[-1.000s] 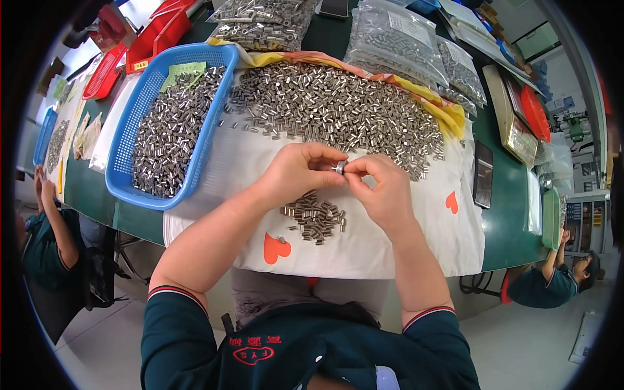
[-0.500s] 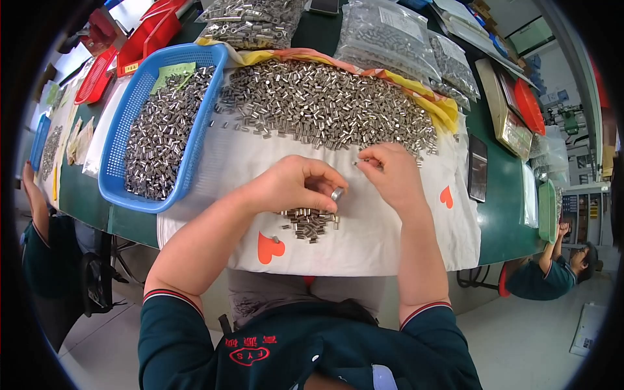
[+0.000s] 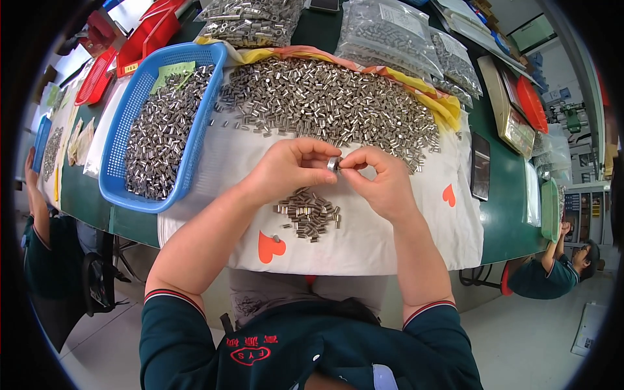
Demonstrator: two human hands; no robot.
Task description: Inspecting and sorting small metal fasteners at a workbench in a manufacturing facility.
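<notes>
Shiny metal sleeves (image 3: 307, 218) lie on matt white cloth (image 3: 364, 250) below the hands, a glossy blue plastic basket (image 3: 195, 140) to their left.

One blue perforated plastic basket (image 3: 117, 170) sits on the table. Three clear plastic bags of small metal sleeves (image 3: 383, 36) lie at the far edge, and two red plastic baskets (image 3: 97, 77) lie at far left. Two red heart prints (image 3: 272, 247) mark the white cloth (image 3: 416, 240) (the loose sleeves are too many to count).
</notes>
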